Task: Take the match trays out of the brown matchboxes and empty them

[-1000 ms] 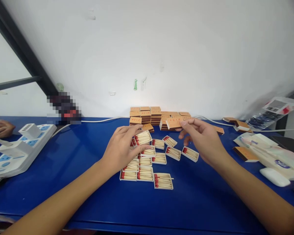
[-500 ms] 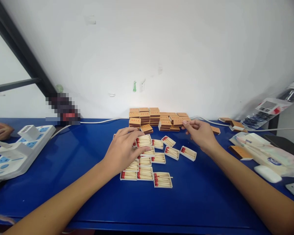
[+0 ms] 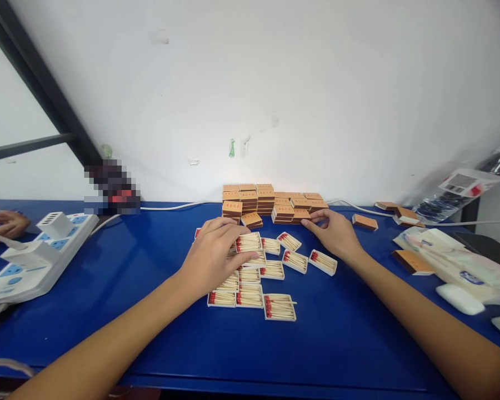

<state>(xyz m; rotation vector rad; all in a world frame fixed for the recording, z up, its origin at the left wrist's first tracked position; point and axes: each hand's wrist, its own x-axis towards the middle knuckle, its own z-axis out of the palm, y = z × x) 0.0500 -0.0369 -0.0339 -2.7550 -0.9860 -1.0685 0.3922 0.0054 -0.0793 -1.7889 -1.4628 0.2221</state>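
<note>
Head view: 1 closed orange matchbox (image 3: 302, 214) lies at the front of the right-hand part of a low stack of closed matchboxes (image 3: 265, 200), on a blue table (image 3: 341, 344). The right hand (image 3: 332, 230) touches this box at its right end; thumb and forefinger are only narrowly apart, and I cannot tell whether they grip it. In front of the stack, toward the person, open trays of red-tipped matches (image 3: 250, 295) sit close together, some resting on others. The left hand (image 3: 216, 253) arches over their left side, its thumb apart from its fingers and lying across the front of an upper tray (image 3: 249, 241); whether it grips that tray, I cannot tell. Right of the cluster, 3 match trays (image 3: 294, 261) lie loose and at angles. Nearest the person, 1 tray (image 3: 280, 307) has a match poking out past its right edge. Farther right are a loose matchbox (image 3: 364, 222) and a soft pale packet (image 3: 458, 266), with a rounded white case (image 3: 460, 299) just beside it. Far left, a white power strip (image 3: 73, 250) holds plugs, and another person's hand (image 3: 8, 225) rests behind it. A white wall (image 3: 275, 83) rises behind the table.
</note>
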